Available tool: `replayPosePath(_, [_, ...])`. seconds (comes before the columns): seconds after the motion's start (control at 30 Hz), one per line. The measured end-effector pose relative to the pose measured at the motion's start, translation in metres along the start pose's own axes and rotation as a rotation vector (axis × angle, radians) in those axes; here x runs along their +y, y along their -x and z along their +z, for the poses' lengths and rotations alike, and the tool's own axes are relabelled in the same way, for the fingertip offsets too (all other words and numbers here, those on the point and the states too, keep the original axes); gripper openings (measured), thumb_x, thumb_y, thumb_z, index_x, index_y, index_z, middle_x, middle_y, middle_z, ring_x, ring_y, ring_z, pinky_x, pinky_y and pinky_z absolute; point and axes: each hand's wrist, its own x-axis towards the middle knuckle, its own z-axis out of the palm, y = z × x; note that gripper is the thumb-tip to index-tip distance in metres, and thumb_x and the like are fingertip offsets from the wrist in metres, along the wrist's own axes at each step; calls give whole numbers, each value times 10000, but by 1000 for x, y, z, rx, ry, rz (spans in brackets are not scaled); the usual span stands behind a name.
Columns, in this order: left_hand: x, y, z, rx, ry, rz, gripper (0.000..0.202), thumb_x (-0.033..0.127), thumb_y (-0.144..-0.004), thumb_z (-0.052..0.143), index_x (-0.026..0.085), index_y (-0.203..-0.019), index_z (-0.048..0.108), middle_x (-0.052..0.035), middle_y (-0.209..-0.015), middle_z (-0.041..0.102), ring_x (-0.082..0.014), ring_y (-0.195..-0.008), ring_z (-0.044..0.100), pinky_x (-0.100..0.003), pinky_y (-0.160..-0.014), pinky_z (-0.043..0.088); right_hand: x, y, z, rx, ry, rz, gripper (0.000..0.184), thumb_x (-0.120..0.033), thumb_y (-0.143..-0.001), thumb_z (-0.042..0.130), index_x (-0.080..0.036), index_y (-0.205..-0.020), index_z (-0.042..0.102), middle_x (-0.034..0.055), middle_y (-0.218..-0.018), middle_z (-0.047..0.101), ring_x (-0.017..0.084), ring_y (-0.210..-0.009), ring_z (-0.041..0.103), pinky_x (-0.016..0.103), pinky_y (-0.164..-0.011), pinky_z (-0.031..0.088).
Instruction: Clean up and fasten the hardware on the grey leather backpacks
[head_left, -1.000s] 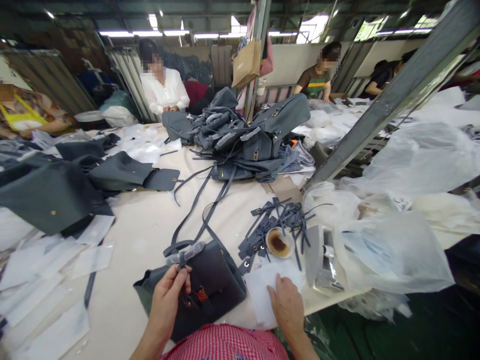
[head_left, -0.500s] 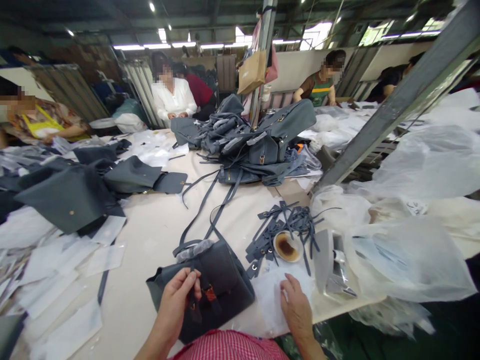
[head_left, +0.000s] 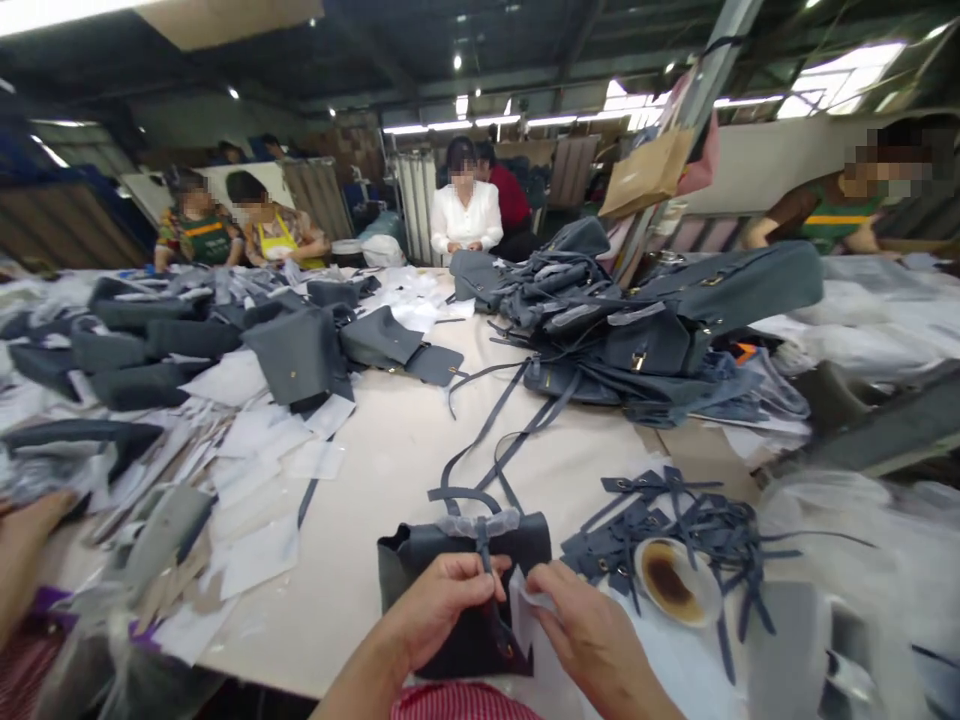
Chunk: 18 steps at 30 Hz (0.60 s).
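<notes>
A dark blue-grey leather bag [head_left: 469,655] lies flat on the table before me, its shoulder straps trailing away toward the back. My left hand [head_left: 442,605] is closed over the bag's front, pinching a narrow strap [head_left: 484,552] between thumb and fingers. A metal fitting shows near the strap's lower end. Beside it, my right hand [head_left: 577,620] pinches a thin white sheet [head_left: 520,600] against the bag's right side. To the right sits a round dish [head_left: 679,585] of brown liquid, next to a heap of loose leather straps with metal rings [head_left: 667,515].
A large pile of similar bags [head_left: 622,320] fills the back right. More bag pieces [head_left: 296,350] and white sheets [head_left: 255,555] cover the left. A co-worker's hand [head_left: 30,535] is at the left edge. A slanting metal post [head_left: 724,45] and several people stand beyond.
My right hand has come from the white sheets on the right to the bag, bringing a thin white sheet. My left hand still pinches the strap. The view has turned left.
</notes>
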Motion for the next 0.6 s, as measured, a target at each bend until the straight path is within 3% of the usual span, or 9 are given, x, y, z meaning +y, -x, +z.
replayPosePath(0.1, [-1,2,7,18,-20,-15,305,429,-654,758,132,-702,707,-60,-748,658,-208,-768,584,-333,-813,412,-6,-13,-1,-4,160,-44,193,-133,-823,479,-291,-880,575,-5,-850,635,169,-648,653,250,-478,320])
replayPosePath(0.2, [-5,2,14,114,-105,-12,273,404,-654,718,134,-653,675,4,-589,551,-148,-610,496,-290,-683,398,-12,-22,1,-21,130,-84,184,-149,-843,459,-280,-824,587,4,-832,619,177,-643,650,253,-475,344])
replayPosePath(0.27, [-8,1,17,202,-148,14,249,380,-649,687,141,-602,637,29,-541,487,-131,-571,450,-270,-617,371,-12,-23,2,-10,-59,-98,215,-148,-801,489,-285,-915,610,22,-934,641,197,-758,669,260,-571,440])
replayPosePath(0.33, [-10,0,17,289,-147,27,241,373,-640,668,148,-576,611,47,-512,433,-117,-536,401,-257,-560,337,-8,-20,2,38,-365,-36,368,-180,-735,571,-284,-1088,584,51,-1090,643,221,-882,664,291,-700,498])
replayPosePath(0.43, [-12,2,17,360,-125,40,245,386,-639,648,150,-587,607,56,-504,401,-110,-515,362,-251,-528,318,3,-10,3,32,-889,252,590,-309,-658,721,-250,-1198,492,68,-1041,676,223,-773,669,328,-676,521])
replayPosePath(0.5, [-13,4,18,381,-99,45,259,406,-636,645,151,-599,610,56,-507,404,-109,-514,361,-248,-522,316,8,-2,6,-41,-1153,383,571,-397,-632,772,-219,-1118,533,28,-844,700,199,-660,651,302,-612,500])
replayPosePath(0.6, [-15,9,22,390,-63,42,276,419,-620,669,147,-599,628,52,-503,419,-107,-521,365,-243,-526,293,9,3,9,-117,-1273,396,352,-463,-638,783,-181,-783,630,-16,-616,647,164,-594,594,254,-571,444])
